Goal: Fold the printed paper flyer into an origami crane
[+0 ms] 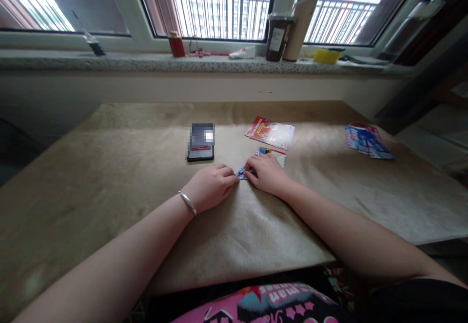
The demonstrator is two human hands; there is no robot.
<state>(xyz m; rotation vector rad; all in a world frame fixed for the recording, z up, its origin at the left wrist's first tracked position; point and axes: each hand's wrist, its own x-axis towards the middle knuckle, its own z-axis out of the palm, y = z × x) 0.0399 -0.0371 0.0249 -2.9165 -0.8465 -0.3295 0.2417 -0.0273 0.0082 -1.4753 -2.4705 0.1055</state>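
A small piece of colourful printed paper [269,154] lies on the tan-covered table [109,176] in front of me. My left hand [208,186], with a silver bangle at the wrist, pinches the paper's near blue corner with closed fingers. My right hand [266,172] presses down on the same piece, its fingers bent over it. The two hands almost touch at the corner. Most of the paper is hidden under my right hand.
A black phone [201,142] lies just beyond my left hand. A red and white leaflet [270,133] is behind the paper, and blue leaflets [367,141] lie at the far right. The windowsill holds a red can [176,45], a dark jar [278,37] and a yellow object [326,55].
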